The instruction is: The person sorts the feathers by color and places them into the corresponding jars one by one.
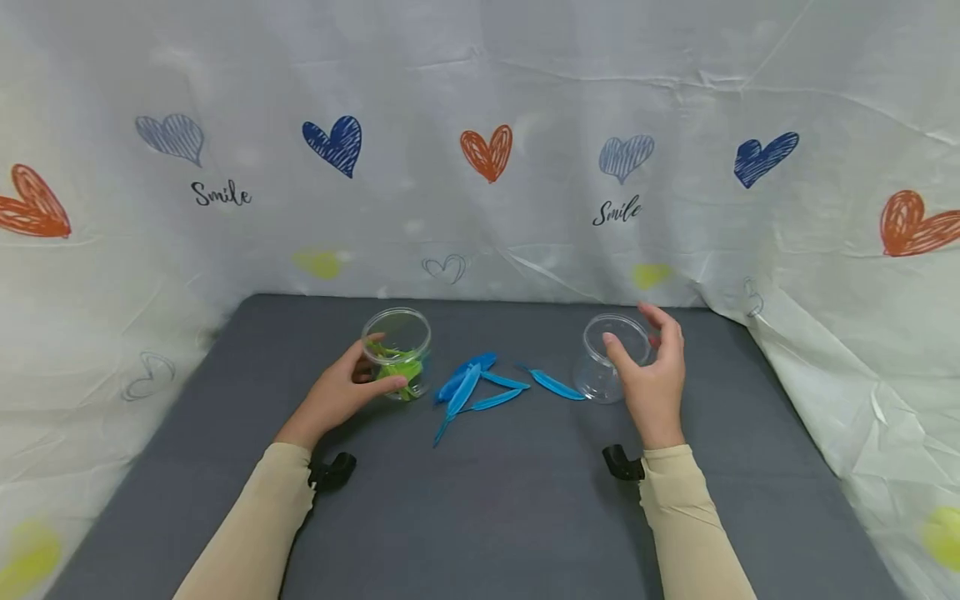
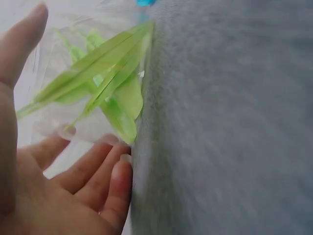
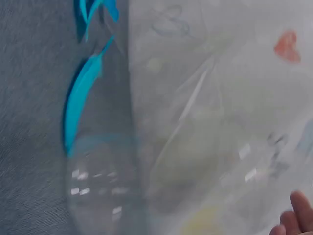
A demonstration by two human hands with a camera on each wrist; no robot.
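My left hand [image 1: 348,392] is around a clear plastic jar [image 1: 397,325] that contains green feathers [image 2: 105,83]. Its thumb lies across the near side and its fingers curve behind the wall. To the right stands a second clear jar [image 1: 600,379] with nothing visible inside. Beside that one, my right hand [image 1: 656,379] has thumb and fingers spread near the rim; in the right wrist view only its fingertips [image 3: 298,215] show, apart from the jar. Several blue feathers [image 1: 467,387] lie in a loose pile between the jars. A single blue feather [image 3: 80,100] reaches the second jar's base.
The grey tabletop [image 1: 480,517] runs back to a white curtain [image 1: 540,242] printed with hearts and "Smile". More of the curtain hangs along both sides. A black wrist mount [image 1: 333,472] sits under the left wrist, another [image 1: 622,463] under the right.
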